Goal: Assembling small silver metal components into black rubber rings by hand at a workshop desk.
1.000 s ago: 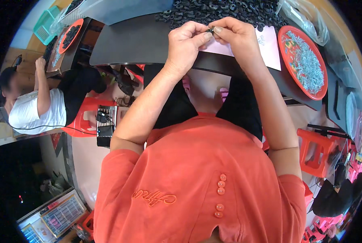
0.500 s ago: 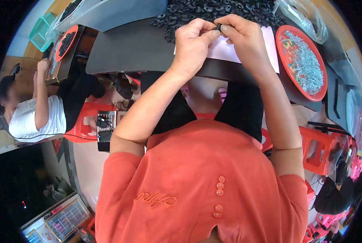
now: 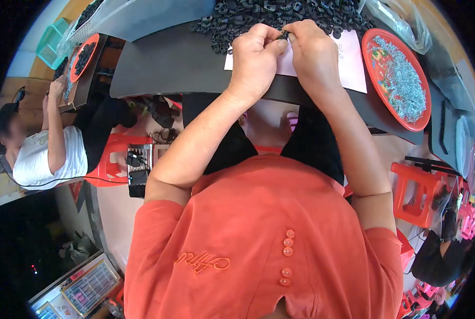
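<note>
Between my two hands, above a sheet of pinkish paper [image 3: 350, 64], is a small black plastic part [image 3: 283, 35]. My left hand [image 3: 254, 61] pinches it from one side with thumb and forefinger. From the other side my right hand [image 3: 314, 56] meets it, fingers bent and pressed together at the part. Whether the right fingers also hold a tiny metal piece is hidden. Just beyond my hands a heap of similar black parts [image 3: 296, 13] spreads over the dark table [image 3: 158, 66]. To the right, small silvery metal pieces [image 3: 405, 80] fill much of a red plate [image 3: 372, 85].
A clear plastic bag [image 3: 399, 24] lies behind the plate. At the far left a person in a white shirt [image 3: 54, 154] works at another table with a red plate [image 3: 83, 57] of black parts. A grey bin [image 3: 158, 18] stands at the back left; red stools [image 3: 415, 194] stand at right.
My right hand has turned slightly, its fingers closing in at the black part. The paper shows more on the right. Both hands remain together over the table.
</note>
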`<state>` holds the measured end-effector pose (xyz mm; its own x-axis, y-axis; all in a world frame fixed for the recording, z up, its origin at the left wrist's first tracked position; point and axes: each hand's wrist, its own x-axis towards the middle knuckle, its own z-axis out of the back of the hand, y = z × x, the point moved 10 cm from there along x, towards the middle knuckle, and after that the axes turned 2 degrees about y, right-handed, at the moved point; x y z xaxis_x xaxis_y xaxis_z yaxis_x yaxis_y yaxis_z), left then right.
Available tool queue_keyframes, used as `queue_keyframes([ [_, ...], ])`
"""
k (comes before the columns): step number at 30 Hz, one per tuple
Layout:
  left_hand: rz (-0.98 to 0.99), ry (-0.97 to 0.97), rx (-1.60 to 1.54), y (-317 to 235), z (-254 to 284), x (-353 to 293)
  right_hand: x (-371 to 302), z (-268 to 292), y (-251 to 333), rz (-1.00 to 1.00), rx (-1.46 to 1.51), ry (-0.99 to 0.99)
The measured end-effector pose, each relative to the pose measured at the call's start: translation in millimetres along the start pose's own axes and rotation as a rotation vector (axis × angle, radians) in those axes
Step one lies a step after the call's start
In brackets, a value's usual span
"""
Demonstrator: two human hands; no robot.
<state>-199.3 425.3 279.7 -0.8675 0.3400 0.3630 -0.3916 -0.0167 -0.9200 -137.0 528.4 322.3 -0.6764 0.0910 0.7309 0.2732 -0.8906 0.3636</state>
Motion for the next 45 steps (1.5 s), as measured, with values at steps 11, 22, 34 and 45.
queue_keyframes([
  [11,-0.080,0.034,0.158,-9.9,-4.3,-3.4,-4.7,-0.1,-8.0,0.012,0.088,0.039],
  [22,-0.125,0.062,0.278,-10.9,-11.8,-4.1,-7.7,-0.4,-14.2,-0.007,0.147,0.065],
  [34,-0.101,0.014,0.140,-6.7,-5.9,-0.1,-8.4,2.1,11.8,0.144,-0.135,-0.063],
  [45,-0.147,-0.002,0.134,-10.6,-4.0,-3.4,-9.8,-5.8,-23.2,-0.191,0.279,0.024],
])
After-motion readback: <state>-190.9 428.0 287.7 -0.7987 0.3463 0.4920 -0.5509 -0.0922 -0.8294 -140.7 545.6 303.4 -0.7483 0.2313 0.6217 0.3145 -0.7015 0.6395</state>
